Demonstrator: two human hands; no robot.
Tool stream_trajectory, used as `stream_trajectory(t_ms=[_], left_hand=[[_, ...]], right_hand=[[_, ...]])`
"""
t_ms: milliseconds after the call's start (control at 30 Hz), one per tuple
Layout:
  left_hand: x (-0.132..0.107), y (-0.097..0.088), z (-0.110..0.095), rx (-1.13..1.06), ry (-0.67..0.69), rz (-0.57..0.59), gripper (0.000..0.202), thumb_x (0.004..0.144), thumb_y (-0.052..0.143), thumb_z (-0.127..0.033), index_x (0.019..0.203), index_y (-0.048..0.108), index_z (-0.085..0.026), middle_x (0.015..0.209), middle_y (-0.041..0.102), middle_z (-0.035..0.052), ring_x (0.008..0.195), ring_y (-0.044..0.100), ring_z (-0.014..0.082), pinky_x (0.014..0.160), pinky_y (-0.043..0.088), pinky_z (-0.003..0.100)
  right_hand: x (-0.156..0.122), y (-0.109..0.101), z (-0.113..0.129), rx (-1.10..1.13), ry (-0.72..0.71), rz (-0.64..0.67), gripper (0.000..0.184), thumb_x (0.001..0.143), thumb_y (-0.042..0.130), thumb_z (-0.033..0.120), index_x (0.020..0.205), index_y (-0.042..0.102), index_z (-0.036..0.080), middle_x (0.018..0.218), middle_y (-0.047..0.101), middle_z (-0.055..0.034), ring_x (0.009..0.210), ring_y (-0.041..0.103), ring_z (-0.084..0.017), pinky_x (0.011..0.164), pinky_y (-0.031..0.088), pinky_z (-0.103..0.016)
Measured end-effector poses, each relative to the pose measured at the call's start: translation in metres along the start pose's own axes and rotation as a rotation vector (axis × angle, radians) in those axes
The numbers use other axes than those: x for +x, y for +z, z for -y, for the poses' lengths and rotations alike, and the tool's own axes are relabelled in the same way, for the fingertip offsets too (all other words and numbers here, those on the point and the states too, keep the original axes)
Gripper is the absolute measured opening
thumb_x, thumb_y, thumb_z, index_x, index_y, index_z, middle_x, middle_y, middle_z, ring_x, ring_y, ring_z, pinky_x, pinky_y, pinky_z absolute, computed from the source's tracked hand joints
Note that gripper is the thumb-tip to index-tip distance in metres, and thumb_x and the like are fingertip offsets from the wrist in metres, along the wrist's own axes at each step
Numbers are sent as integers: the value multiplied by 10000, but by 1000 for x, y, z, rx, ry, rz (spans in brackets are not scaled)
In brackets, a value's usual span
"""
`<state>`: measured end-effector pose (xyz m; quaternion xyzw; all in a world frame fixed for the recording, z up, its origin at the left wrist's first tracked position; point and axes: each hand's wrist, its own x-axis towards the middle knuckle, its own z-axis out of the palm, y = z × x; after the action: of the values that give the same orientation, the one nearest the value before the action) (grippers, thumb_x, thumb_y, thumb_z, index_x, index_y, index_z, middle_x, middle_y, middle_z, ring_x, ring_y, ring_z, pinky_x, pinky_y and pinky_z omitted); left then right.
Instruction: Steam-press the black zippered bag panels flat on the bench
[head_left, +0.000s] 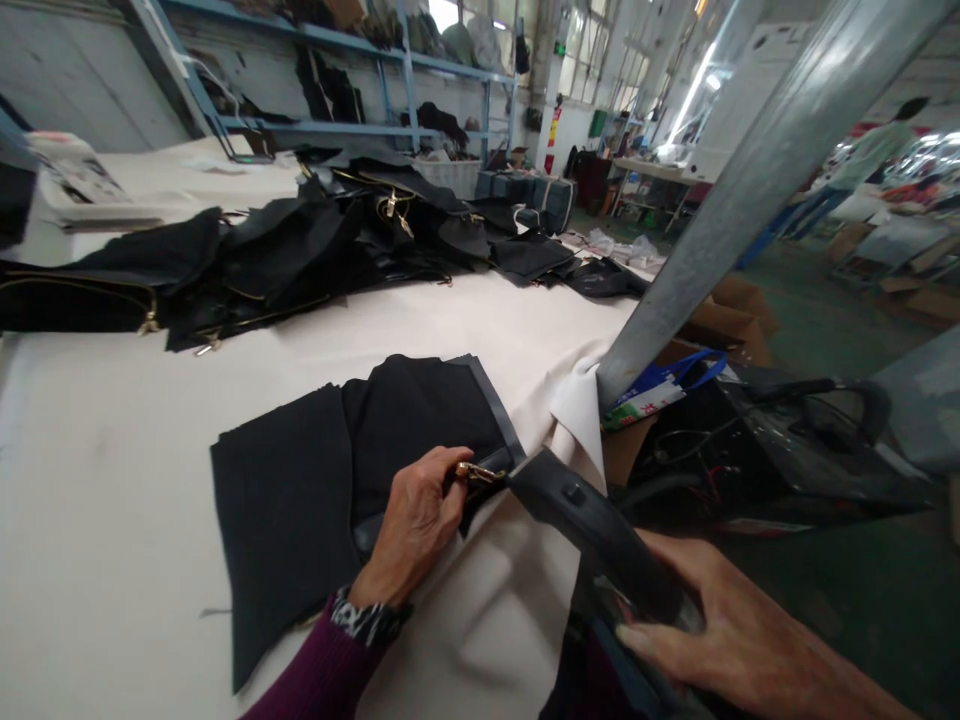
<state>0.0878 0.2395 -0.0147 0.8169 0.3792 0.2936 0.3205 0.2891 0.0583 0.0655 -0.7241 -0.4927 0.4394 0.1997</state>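
A black fabric piece with a dark edge strip lies flat on the pale table covering. My left hand rests at its near right side, thumb and forefinger closed on a gold-coloured zipper pull. In my right hand is a black curved hand-held tool with a small button on top. Its narrow end points at the zipper pull and reaches close to it; whether they touch I cannot tell. My right fingers wrap the tool's lower part, and its underside is partly hidden.
Black zippered pieces are heaped across the back of the table. A slanting metal pole stands at the table's right edge, beside a blue-handled bag and cardboard boxes. Blue shelving lines the wall. A person stands far right.
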Motion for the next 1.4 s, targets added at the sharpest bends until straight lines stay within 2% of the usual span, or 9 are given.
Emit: stream_trajectory(t_ms=[167, 300, 433, 567, 667, 933, 1133, 1233, 1400], left_hand=[[0, 0, -4, -49, -49, -16, 263, 837, 441, -132, 937, 683, -162, 891, 700, 52, 799, 642, 175, 735, 456, 287], [0, -2, -6, -45, -63, 8, 277, 850, 429, -144, 923, 695, -162, 878, 703, 66, 764, 636, 184, 711, 446, 296], [0, -3, -4, -95, -60, -1, 301, 853, 407, -137, 908, 699, -182, 885, 717, 46, 803, 649, 180, 729, 439, 280], [3, -2, 0, -142, -132, -30, 272, 862, 430, -186, 892, 700, -189, 894, 732, 28, 839, 660, 181, 716, 437, 258], [5, -3, 2, -164, -177, -22, 264, 862, 443, -226, 885, 704, -193, 853, 734, 16, 800, 661, 185, 669, 431, 255], [6, -6, 2, -193, -201, -8, 255, 856, 459, -264, 882, 703, -194, 815, 721, 14, 752, 649, 177, 640, 413, 258], [6, -5, 2, -211, -184, -5, 259, 858, 450, -269, 850, 699, -199, 779, 704, 0, 716, 632, 164, 627, 398, 248], [5, -4, 4, -227, -195, -1, 257, 855, 445, -262, 838, 696, -211, 735, 689, -14, 700, 622, 159, 612, 390, 241], [5, -5, 5, -226, -176, 0, 258, 855, 447, -264, 834, 697, -206, 752, 692, -10, 707, 619, 159, 618, 392, 237]], right_hand=[[13, 11, -4, -116, 101, -91, 533, 736, 682, 441, 1199, 599, 190, 1116, 629, -74, 1037, 561, -318, 864, 467, -379], [21, 15, -2, -155, 77, -71, 503, 765, 654, 436, 1201, 594, 192, 1083, 636, -68, 1035, 569, -311, 885, 463, -395], [26, 14, 7, -154, 85, -84, 450, 782, 654, 404, 1166, 589, 178, 1045, 632, -77, 945, 607, -274, 766, 499, -342], [29, 9, 8, 58, -3, 13, 225, 822, 629, 377, 909, 616, 170, 642, 614, 21, 573, 582, -154, 548, 448, -245], [28, 7, 6, 190, -82, 21, 203, 840, 609, 368, 784, 580, 175, 514, 567, 54, 455, 509, -113, 491, 398, -221], [11, -6, 9, 33, -41, -120, 204, 821, 621, 368, 783, 577, 172, 568, 586, 29, 514, 529, -130, 494, 397, -222], [18, 10, 9, -73, -46, -81, 166, 794, 638, 320, 858, 593, 174, 698, 577, 18, 633, 574, -160, 562, 444, -246], [26, 16, 9, -61, 5, -59, 225, 785, 643, 325, 933, 601, 160, 742, 582, 12, 599, 595, -157, 525, 459, -246], [28, 1, 10, -4, 10, 17, 232, 820, 617, 357, 926, 583, 154, 568, 562, 54, 490, 563, -131, 472, 430, -225]])
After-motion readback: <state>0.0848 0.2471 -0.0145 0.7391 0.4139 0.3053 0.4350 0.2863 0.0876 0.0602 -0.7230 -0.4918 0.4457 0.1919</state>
